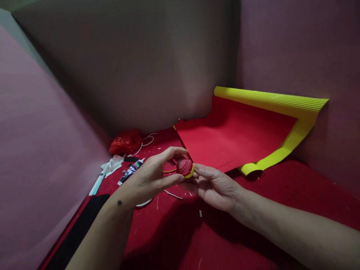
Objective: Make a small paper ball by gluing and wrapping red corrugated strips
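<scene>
Both my hands meet over a red cloth surface (253,210) and hold a small dome of coiled red paper with a yellow rim (185,167). My left hand (152,178) curls its thumb and fingers around the dome's left side. My right hand (215,185) pinches its right edge with the fingertips. An orange strip trails from the dome toward my left hand.
Red and yellow corrugated sheets (242,131) lean against the back wall. A glue tube (131,169), crumpled red plastic (125,142), white tissue (112,165), white strips and paper scraps lie at the left. A black item (81,225) sits by the left wall.
</scene>
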A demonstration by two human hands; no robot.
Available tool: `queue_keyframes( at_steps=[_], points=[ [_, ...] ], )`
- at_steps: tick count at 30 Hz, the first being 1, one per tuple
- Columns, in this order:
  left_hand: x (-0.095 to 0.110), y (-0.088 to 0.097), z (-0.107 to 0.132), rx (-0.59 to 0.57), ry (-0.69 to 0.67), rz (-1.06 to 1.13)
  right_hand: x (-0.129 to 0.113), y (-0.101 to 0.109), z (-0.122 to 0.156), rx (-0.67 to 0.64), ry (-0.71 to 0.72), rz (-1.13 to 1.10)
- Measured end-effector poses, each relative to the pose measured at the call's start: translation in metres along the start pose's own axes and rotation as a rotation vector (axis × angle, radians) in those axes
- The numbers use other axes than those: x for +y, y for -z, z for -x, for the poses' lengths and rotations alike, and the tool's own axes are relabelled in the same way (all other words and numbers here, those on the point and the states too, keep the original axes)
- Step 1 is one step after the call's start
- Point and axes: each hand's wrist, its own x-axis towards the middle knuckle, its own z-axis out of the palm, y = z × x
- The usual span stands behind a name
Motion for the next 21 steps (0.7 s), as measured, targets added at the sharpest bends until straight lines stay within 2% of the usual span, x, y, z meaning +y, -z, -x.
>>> queue_keyframes(
  at_steps=[3, 7, 12, 21],
  points=[
    [-0.001, -0.003, 0.0, 0.014, -0.017, -0.146, -0.001, 0.002, 0.001, 0.023, 0.008, 0.008],
    [-0.005, -0.005, -0.001, 0.044, -0.109, -0.303, -0.002, 0.006, 0.001, -0.032, 0.009, 0.004],
    [-0.009, -0.007, -0.002, 0.05, -0.171, -0.384, -0.001, 0.01, -0.002, -0.029, 0.007, -0.01],
    [-0.007, -0.011, -0.003, 0.016, -0.164, -0.384, 0.002, 0.015, -0.003, -0.065, 0.017, -0.018]
  ],
)
